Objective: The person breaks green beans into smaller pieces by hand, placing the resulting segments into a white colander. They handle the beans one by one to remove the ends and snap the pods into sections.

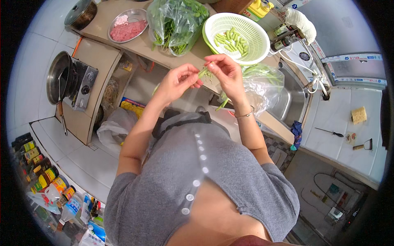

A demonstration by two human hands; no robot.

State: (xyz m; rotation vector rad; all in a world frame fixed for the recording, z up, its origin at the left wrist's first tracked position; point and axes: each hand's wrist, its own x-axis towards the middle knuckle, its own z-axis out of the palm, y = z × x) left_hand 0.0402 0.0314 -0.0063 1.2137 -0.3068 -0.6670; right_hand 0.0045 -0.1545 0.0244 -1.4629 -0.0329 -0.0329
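A short piece of green bean [202, 73] is pinched between the thumb and fingers of my left hand [182, 80]. My right hand [227, 75] grips the upper end of the same piece, its fingertips partly hiding it. Just beyond, a white plastic colander [263, 40], set in a light green basin, holds several cut bean pieces [231, 40]. Small bean trimmings [210, 78] lie on the counter beneath my hands. Beside my right wrist sits a clear plastic bag [261, 87] with long green beans in it; one bean [222, 105] pokes out past the counter edge.
A bag of leafy greens [178, 27] and a metal plate of raw minced meat [129, 29] stand left of the colander. The steel sink [289, 95] is at right. A wok [55, 80] sits on a gas stove [86, 89] at far left. Bottles [44, 178] line the lower left.
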